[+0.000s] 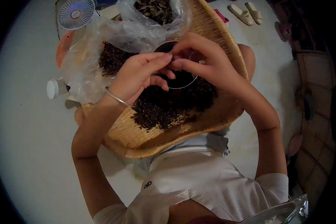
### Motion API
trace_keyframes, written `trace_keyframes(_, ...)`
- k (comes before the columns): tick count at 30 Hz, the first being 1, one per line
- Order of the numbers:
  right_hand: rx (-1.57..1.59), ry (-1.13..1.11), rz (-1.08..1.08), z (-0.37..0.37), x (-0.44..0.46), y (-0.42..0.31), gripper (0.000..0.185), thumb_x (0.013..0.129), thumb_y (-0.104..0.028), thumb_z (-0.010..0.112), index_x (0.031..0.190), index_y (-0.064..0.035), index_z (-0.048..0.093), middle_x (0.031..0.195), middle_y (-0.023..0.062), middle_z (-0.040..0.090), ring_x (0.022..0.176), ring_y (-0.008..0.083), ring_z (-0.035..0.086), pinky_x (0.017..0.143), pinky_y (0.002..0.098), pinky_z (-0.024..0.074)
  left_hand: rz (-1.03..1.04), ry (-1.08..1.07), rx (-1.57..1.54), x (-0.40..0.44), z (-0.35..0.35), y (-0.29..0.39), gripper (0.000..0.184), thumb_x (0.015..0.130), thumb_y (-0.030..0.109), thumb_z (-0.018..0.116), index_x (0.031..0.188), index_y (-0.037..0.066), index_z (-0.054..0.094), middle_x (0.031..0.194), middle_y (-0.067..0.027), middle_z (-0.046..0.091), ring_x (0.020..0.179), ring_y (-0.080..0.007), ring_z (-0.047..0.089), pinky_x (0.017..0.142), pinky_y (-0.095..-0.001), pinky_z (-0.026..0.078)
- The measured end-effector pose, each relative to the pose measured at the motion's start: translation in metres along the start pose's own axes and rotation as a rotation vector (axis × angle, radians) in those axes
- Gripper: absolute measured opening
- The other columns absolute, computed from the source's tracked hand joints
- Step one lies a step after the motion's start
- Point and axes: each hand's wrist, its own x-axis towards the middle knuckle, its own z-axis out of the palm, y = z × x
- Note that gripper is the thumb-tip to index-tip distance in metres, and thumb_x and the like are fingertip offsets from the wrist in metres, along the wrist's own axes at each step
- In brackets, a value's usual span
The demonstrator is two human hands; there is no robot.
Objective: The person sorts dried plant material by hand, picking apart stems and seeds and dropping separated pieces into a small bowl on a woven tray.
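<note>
My left hand (140, 72), with a silver bangle at the wrist, is closed in a pinch, its thumb and fingertips meeting those of my right hand (209, 61). The right fingers are pinched together too. Whatever lies between the fingertips is too small or hidden to name. Both hands are above a round, thin-rimmed container (181, 79) with a dark inside, partly covered by the fingers. It stands on a woven bamboo tray (125, 140). Dark, dry, crumbly bits (155, 114) are heaped on the tray around the container.
A clear plastic bag (138, 35) holding dried brownish pieces (155, 10) lies at the tray's far side. More dark bits (115, 59) are at the left under plastic. A small fan (76, 14), a white-lidded jar (53, 89) and slippers (241, 15) are beyond the tray.
</note>
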Motion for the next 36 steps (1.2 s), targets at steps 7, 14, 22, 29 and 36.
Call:
trace_keyframes(7,0.165,-0.022,0.127,0.0,-0.001,0.005,0.013,0.082,-0.009,0.058,0.095,-0.0037,0.058,0.091,0.0011,0.05,0.079,0.0073,0.052,0.063,0.0201,0.0419,-0.046,-0.045,-0.078,0.001,-0.003,0.001,0.031,0.091,0.024,0.043,0.105,-0.002,0.051,0.092,-0.0101,0.058,0.08,-0.0152,0.056,0.061,-0.0275,0.051)
trace_keyframes(14,0.161,-0.033,0.099,-0.001,-0.001,0.007,0.017,0.082,-0.006,0.057,0.099,-0.0029,0.056,0.094,0.0031,0.051,0.085,0.0097,0.052,0.073,0.0214,0.042,-0.041,-0.067,-0.18,-0.001,-0.003,0.004,0.035,0.092,0.021,0.037,0.11,-0.007,0.047,0.101,-0.0175,0.056,0.091,-0.0236,0.057,0.079,-0.0349,0.049)
trace_keyframes(22,-0.02,0.029,0.024,-0.005,-0.002,-0.001,0.021,0.075,-0.016,0.064,0.094,-0.0076,0.059,0.088,0.0049,0.054,0.08,0.0158,0.055,0.067,0.0249,0.0458,0.022,-0.076,-0.314,-0.001,-0.003,0.004,0.037,0.093,0.018,0.036,0.115,-0.011,0.043,0.109,-0.0189,0.054,0.099,-0.0261,0.055,0.089,-0.0377,0.044)
trace_keyframes(29,-0.434,0.096,-0.279,0.007,-0.003,0.0,0.028,0.064,-0.009,0.072,0.088,-0.0061,0.057,0.094,0.0083,0.05,0.081,0.0198,0.055,0.066,0.027,0.0477,0.062,-0.081,-0.36,-0.005,0.001,0.004,0.038,0.093,0.017,0.037,0.117,-0.011,0.042,0.115,-0.0182,0.05,0.104,-0.0256,0.052,0.093,-0.038,0.04)
trace_keyframes(36,-0.611,0.156,-0.28,0.015,-0.001,-0.005,0.031,0.059,-0.009,0.074,0.084,-0.0065,0.057,0.09,0.0081,0.05,0.073,0.021,0.055,0.06,0.0287,0.0471,0.103,-0.126,-0.375,-0.005,0.0,-0.002,0.035,0.092,0.017,0.039,0.118,-0.007,0.043,0.113,-0.0158,0.051,0.106,-0.022,0.051,0.093,-0.0355,0.039)
